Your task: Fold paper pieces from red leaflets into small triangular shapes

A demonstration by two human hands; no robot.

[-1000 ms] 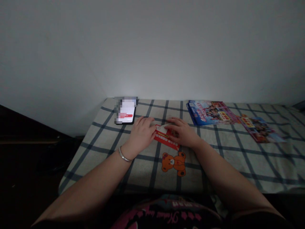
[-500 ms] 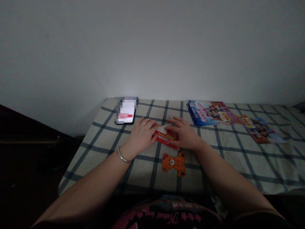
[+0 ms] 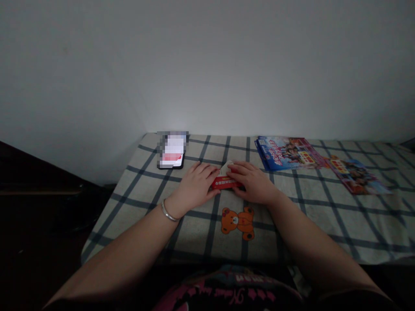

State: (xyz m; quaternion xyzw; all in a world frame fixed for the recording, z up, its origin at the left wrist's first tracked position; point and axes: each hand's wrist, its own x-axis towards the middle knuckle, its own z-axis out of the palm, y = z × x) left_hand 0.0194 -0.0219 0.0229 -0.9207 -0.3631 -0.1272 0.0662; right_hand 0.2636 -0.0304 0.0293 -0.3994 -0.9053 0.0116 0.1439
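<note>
A red and white folded paper leaflet (image 3: 223,183) with printed characters is between my two hands, just above or on the checked tablecloth. My left hand (image 3: 198,183) grips its left end, thumb at the near edge and fingers over the top. At the right end, my right hand (image 3: 251,183) holds it likewise, fingertips on the white part. Much of the leaflet is hidden under the fingers. Nearer to me, an orange teddy bear picture (image 3: 238,222) lies flat on the cloth.
Behind my left hand lies a phone (image 3: 173,151) with its screen lit. A stack of colourful leaflets (image 3: 285,153) is at the back right, with another leaflet (image 3: 358,176) beside it. The checked tablecloth (image 3: 136,207) reaches the pale wall (image 3: 207,69).
The leaflet has turned from slanted to nearly level and shows a narrower red strip. Both hands have shifted slightly and closed on its ends.
</note>
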